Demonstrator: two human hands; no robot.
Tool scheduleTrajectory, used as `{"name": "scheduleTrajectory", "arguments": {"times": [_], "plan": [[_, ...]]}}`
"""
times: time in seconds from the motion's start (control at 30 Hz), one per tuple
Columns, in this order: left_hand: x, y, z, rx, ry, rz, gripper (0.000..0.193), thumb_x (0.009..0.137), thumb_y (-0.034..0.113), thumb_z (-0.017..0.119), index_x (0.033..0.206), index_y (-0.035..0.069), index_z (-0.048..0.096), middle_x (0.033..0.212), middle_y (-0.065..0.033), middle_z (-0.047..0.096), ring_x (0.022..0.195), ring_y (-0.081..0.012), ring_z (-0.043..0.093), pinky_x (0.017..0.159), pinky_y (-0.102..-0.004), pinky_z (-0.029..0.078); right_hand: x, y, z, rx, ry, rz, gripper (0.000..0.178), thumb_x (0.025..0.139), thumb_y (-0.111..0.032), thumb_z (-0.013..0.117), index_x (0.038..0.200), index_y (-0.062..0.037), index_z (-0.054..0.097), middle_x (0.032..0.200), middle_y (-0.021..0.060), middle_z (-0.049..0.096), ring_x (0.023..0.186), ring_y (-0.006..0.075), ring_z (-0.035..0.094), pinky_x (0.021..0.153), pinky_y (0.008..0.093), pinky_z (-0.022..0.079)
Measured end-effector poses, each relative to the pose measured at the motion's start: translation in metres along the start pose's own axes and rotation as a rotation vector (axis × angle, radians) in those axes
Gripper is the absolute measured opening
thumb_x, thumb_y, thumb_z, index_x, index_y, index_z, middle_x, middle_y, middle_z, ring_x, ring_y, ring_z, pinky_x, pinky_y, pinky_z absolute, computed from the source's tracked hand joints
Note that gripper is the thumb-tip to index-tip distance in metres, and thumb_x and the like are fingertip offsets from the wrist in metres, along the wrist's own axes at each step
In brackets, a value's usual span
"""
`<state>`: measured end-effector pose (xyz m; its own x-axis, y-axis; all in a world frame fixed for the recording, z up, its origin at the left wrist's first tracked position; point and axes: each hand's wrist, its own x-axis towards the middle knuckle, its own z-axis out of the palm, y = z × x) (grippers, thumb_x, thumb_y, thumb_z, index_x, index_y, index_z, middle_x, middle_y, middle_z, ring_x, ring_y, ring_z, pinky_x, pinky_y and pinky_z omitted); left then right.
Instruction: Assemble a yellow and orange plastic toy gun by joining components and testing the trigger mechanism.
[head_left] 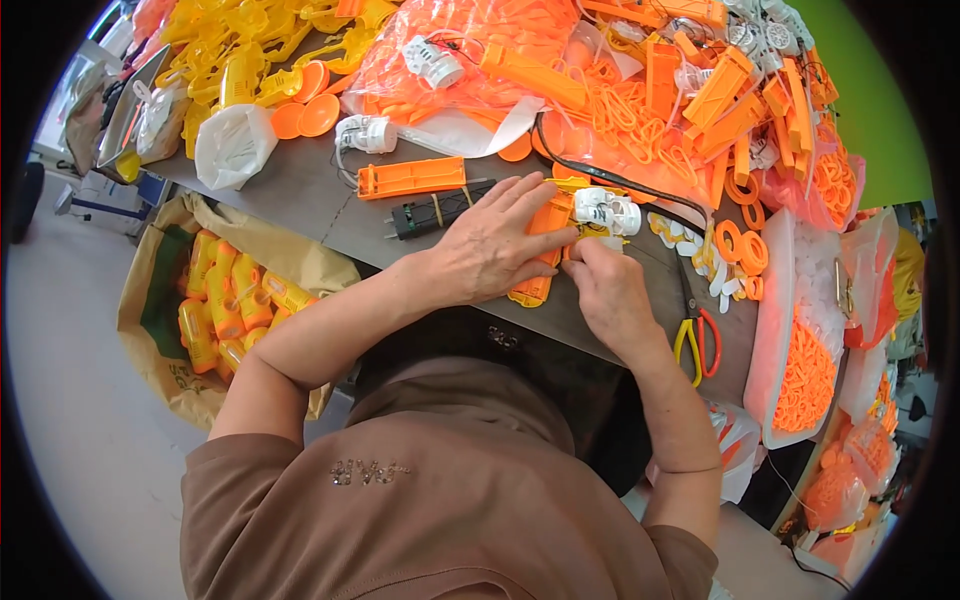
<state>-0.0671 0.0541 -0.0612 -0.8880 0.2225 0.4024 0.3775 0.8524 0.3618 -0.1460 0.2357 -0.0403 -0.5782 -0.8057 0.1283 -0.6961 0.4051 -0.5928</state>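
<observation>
My left hand (pixel 490 245) lies over an orange plastic housing (pixel 545 222) on the grey table, fingers stretched out and pressing on it. My right hand (pixel 610 295) is closed in a pinch at the housing's right side; what sits between thumb and finger is hidden. A white ribbed cylindrical part (pixel 605 210) lies at the housing's far right end, just beyond the right fingertips, with a bit of yellow plastic around it. Beside my left wrist is a black rectangular part (pixel 425 216) with a tan band, and beyond it an orange tray-like casing (pixel 410 179).
Heaps of orange parts (pixel 720 90) and yellow parts (pixel 225 75) cover the table's far side. Red-and-yellow-handled pliers (pixel 697 345) lie at right, near orange rings (pixel 740 245) and a white bin (pixel 770 390). A paper bag (pixel 150 290) of yellow-orange bottle-shaped pieces stands left.
</observation>
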Motion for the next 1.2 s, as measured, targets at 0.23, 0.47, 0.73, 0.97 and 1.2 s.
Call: {"name": "scheduleTrajectory", "arguments": {"times": [0.23,0.47,0.73,0.97,1.2], "plan": [[0.000,0.002,0.005,0.066,0.042,0.026,0.041,0.081,0.027,0.065,0.119,0.014,0.057,0.128,-0.0231,0.040,0.123,-0.0424,0.038,0.103,-0.0498,0.033,0.008,0.001,-0.004,-0.113,-0.143,0.003,0.013,0.083,-0.007,0.057,0.081,0.0026,0.050,0.075,0.0227,0.059,0.071,0.0406,0.059,0.060,0.0474,0.045],[-0.003,-0.003,0.003,0.016,0.158,0.056,0.044,0.077,0.027,0.069,0.117,0.010,0.058,0.127,-0.0219,0.042,0.120,-0.0396,0.041,0.101,-0.0487,0.034,0.003,-0.007,0.005,-0.311,-0.114,0.028,0.011,0.084,-0.008,0.056,0.085,0.0017,0.052,0.076,0.0230,0.060,0.071,0.0416,0.059,0.061,0.0474,0.046],[-0.052,-0.011,-0.060,0.204,0.214,-0.322,0.037,0.069,0.022,0.075,0.099,0.006,0.061,0.096,-0.0092,0.053,0.089,-0.0289,0.050,0.080,-0.0389,0.038,-0.047,-0.025,0.027,-0.031,0.381,0.080,0.032,0.079,-0.002,0.064,0.111,0.0000,0.056,0.093,0.0154,0.056,0.075,0.0283,0.059,0.062,0.0356,0.047],[-0.045,-0.019,-0.048,0.302,-0.043,-0.355,0.040,0.071,0.015,0.071,0.105,0.004,0.053,0.092,-0.0129,0.052,0.090,-0.0299,0.051,0.078,-0.0388,0.038,-0.039,-0.028,0.031,-0.192,0.232,-0.035,0.057,0.066,-0.021,0.079,0.116,-0.0078,0.055,0.120,0.0165,0.045,0.090,0.0302,0.051,0.077,0.0381,0.044],[-0.039,-0.012,-0.063,-1.031,0.512,-0.689,0.046,0.079,0.003,0.066,0.122,-0.003,0.050,0.100,-0.0066,0.060,0.090,-0.0143,0.056,0.081,-0.0275,0.043,-0.035,-0.025,0.038,-0.274,0.172,-0.077,0.055,0.067,-0.026,0.078,0.116,-0.0117,0.057,0.120,0.0212,0.043,0.092,0.0335,0.050,0.079,0.0409,0.042]]}}
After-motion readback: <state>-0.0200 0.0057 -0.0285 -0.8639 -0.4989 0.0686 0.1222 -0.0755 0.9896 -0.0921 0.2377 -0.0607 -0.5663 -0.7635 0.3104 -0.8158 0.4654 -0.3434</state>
